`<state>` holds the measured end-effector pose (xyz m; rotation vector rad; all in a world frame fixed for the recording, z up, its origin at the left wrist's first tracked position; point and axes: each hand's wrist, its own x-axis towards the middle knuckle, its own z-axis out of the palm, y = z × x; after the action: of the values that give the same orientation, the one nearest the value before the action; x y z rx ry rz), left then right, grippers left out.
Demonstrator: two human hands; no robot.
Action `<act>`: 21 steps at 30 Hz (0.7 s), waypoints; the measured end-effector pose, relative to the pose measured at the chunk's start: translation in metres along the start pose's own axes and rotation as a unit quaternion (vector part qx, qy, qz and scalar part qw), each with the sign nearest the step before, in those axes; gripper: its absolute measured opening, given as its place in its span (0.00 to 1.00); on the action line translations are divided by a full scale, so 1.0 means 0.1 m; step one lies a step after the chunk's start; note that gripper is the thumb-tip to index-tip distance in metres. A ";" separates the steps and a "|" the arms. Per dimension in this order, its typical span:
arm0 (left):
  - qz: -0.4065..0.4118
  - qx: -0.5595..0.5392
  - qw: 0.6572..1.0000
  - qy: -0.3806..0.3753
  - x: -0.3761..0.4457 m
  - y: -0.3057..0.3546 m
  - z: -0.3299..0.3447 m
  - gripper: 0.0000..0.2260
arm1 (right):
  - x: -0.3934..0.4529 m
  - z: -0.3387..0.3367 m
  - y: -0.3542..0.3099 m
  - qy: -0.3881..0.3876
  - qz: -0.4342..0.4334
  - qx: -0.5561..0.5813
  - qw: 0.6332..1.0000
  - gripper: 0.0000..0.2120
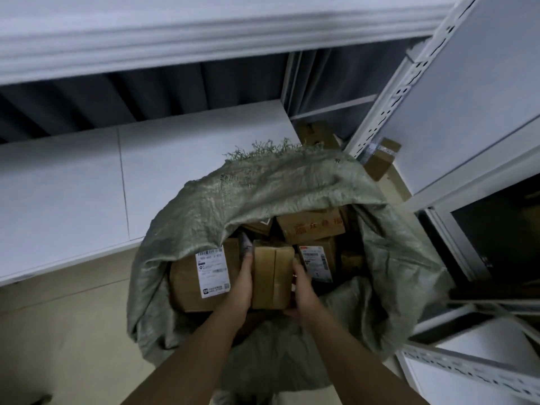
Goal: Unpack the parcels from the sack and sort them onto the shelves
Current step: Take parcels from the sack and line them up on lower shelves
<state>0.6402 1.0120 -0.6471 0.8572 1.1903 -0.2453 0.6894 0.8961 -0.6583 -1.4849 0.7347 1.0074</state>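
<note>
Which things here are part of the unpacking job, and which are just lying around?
Part of the job:
sack
small box, held between left hand and right hand
labelled box in the sack
white shelf

Lying about:
taped box on the floor behind the sack
dark curtain

We can make out red printed characters, too blurred to read, on the cardboard box [311,227] at the back of the sack [263,185], and white shipping labels with barcodes and a QR code on the large box [190,283] and the right-hand parcel [320,260], their print too small for us to read.
</note>
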 end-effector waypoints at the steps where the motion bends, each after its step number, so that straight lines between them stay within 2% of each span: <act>1: -0.007 -0.024 0.999 -0.024 -0.16 0.04 0.00 0.21 | -0.14 -0.02 -0.01 -0.019 0.001 0.028 0.999 0.31; 5: 0.002 -0.051 0.992 -0.115 -0.57 0.16 0.00 0.28 | -0.57 -0.05 -0.12 -0.068 -0.009 0.150 0.986 0.31; 10: 0.051 -0.003 0.986 -0.158 -1.00 0.32 -0.05 0.22 | -0.97 -0.16 -0.32 -0.127 -0.044 0.108 0.985 0.31; 16: 0.086 0.008 0.985 -0.146 -1.32 0.44 -0.05 0.18 | -1.29 -0.13 -0.57 -0.153 -0.128 0.064 0.978 0.14; 21: 0.124 0.023 0.983 -0.131 -1.53 0.56 -0.04 0.13 | -1.45 -0.12 -0.64 -0.173 -0.158 0.057 0.971 0.10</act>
<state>0.6110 1.0129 -0.4871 0.9720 0.8276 -0.1757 0.6841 0.8820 -0.5000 -1.2346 0.2902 0.9279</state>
